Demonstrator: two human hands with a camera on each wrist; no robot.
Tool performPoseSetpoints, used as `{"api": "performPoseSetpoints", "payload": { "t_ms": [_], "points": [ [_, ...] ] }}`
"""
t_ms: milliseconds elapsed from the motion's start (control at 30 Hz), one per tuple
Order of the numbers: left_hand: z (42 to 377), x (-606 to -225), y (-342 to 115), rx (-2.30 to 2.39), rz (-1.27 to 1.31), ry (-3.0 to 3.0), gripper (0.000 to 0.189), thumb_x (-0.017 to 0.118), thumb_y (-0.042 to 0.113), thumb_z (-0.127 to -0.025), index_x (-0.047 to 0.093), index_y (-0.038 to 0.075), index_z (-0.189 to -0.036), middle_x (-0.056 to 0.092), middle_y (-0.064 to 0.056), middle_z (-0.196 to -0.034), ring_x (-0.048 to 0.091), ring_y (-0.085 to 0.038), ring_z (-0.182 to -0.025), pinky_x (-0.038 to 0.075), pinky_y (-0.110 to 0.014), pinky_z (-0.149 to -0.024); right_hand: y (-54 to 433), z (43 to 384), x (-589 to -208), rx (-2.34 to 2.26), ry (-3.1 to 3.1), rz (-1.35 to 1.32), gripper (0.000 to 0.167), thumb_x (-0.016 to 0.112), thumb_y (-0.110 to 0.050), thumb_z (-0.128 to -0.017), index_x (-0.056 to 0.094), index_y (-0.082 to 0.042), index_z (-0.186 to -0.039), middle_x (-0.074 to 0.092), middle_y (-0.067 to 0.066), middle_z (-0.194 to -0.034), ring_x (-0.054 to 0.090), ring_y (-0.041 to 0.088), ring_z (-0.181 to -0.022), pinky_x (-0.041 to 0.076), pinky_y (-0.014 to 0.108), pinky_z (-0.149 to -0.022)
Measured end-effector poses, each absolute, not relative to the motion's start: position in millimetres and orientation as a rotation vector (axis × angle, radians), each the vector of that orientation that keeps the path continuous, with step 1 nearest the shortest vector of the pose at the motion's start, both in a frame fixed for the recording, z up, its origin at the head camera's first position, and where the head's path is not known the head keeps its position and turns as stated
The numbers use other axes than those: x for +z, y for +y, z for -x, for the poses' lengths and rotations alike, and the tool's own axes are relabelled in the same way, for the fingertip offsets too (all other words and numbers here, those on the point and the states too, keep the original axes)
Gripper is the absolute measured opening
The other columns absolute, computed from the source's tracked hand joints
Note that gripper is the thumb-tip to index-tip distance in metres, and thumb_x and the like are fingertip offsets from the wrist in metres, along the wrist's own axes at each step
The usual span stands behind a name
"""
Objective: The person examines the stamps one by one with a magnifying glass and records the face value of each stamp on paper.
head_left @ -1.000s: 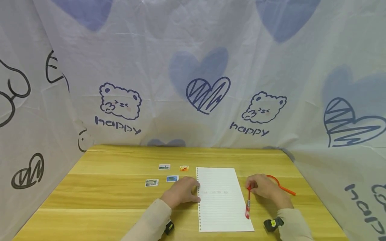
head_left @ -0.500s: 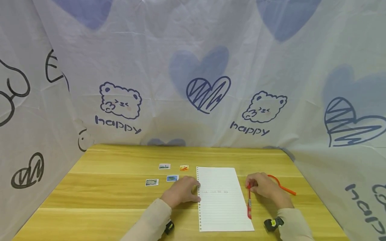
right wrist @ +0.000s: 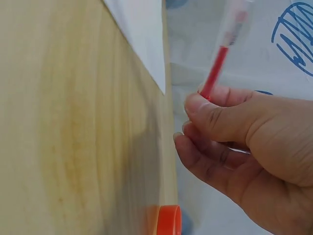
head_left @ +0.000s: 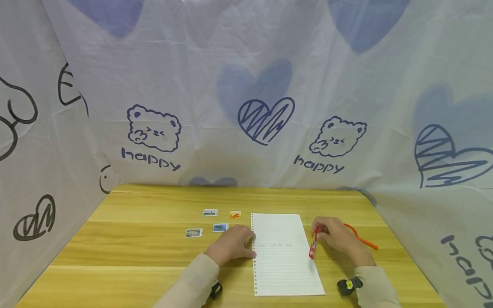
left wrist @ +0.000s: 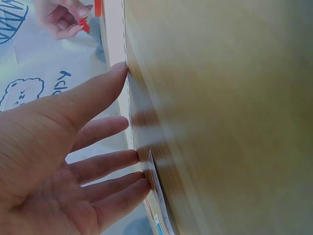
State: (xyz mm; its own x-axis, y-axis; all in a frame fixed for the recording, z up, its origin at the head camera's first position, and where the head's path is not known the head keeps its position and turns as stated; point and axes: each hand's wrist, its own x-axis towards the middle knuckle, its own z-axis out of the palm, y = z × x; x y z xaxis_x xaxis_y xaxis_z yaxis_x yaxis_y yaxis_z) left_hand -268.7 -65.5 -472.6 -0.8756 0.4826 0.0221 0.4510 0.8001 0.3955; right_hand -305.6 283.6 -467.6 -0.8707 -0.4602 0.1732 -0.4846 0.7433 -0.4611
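Observation:
My right hand [head_left: 335, 234] pinches one end of a red pen [head_left: 313, 244] between thumb and forefinger, as the right wrist view shows with the pen's clear barrel [right wrist: 234, 29]. The pen hangs over the right edge of a lined sheet of paper [head_left: 286, 271] with punched holes down its left side. A faint line of writing crosses the sheet's middle. My left hand [head_left: 232, 244] rests at the sheet's left edge, thumb and fingers [left wrist: 105, 164] extended and spread, gripping nothing. An orange curved rim with a straight handle [head_left: 367, 244] lies partly hidden behind my right hand.
Several small picture stamps, among them a green one [head_left: 194, 233], a blue one [head_left: 220, 228] and a yellow one [head_left: 235, 214], lie left of the sheet on the wooden table [head_left: 127, 244]. A printed white cloth [head_left: 215, 141] hangs behind and at both sides.
The pen's free end has swung up and to the left in my right hand, from near the sheet's lower right edge. My left hand and the paper stay where they were.

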Motion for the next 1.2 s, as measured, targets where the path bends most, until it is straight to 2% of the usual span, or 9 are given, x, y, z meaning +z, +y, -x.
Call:
{"api": "performPoseSetpoints", "payload": {
  "t_ms": [167, 367, 633, 967, 1200],
  "points": [
    [269, -473, -65, 0.601, -0.755, 2.905, 0.050, 0.088, 0.030, -0.082, 0.073, 0.006, -0.123, 0.072, -0.010, -0.131, 0.067, -0.030, -0.122, 0.057, -0.044, -0.105, 283, 306, -469, 0.814, -2.851, -0.821, 0.015, 0.071, 0.002, -0.092, 0.065, -0.011, -0.096, 0.060, -0.007, -0.080, 0.053, 0.001, -0.074, 0.049, 0.020, -0.066],
    [268, -470, -64, 0.595, -0.754, 2.907, 0.048, 0.088, 0.030, -0.081, 0.074, 0.007, -0.122, 0.073, -0.009, -0.130, 0.067, -0.030, -0.122, 0.056, -0.044, -0.105, 279, 306, -468, 0.958, -2.830, -0.832, 0.004, 0.067, -0.004, -0.098, 0.065, -0.006, -0.100, 0.066, 0.001, -0.086, 0.059, 0.002, -0.072, 0.053, 0.020, -0.063],
    [267, -468, -65, 0.571, -0.780, 2.921, 0.046, 0.087, 0.027, -0.083, 0.074, 0.006, -0.121, 0.073, -0.009, -0.129, 0.067, -0.029, -0.121, 0.056, -0.043, -0.104, 273, 302, -466, 1.126, -2.812, -0.826, 0.009, 0.065, -0.001, -0.098, 0.063, 0.002, -0.106, 0.068, 0.010, -0.086, 0.063, 0.013, -0.075, 0.055, 0.021, -0.065],
    [268, -468, -64, 0.564, -0.754, 2.909, 0.046, 0.086, 0.028, -0.084, 0.074, 0.007, -0.123, 0.073, -0.009, -0.131, 0.068, -0.028, -0.121, 0.057, -0.043, -0.103, 268, 303, -468, 1.239, -2.853, -0.760, 0.007, 0.064, -0.008, -0.100, 0.064, -0.002, -0.104, 0.069, 0.013, -0.081, 0.064, 0.015, -0.070, 0.054, 0.022, -0.060],
    [268, -467, -64, 0.551, -0.757, 2.905, 0.047, 0.086, 0.028, -0.085, 0.073, 0.006, -0.124, 0.073, -0.010, -0.131, 0.068, -0.029, -0.120, 0.058, -0.043, -0.102, 266, 300, -463, 1.351, -2.854, -0.707, 0.017, 0.065, -0.010, -0.098, 0.068, 0.004, -0.108, 0.070, 0.017, -0.081, 0.065, 0.020, -0.073, 0.053, 0.022, -0.060]
  ]
}}
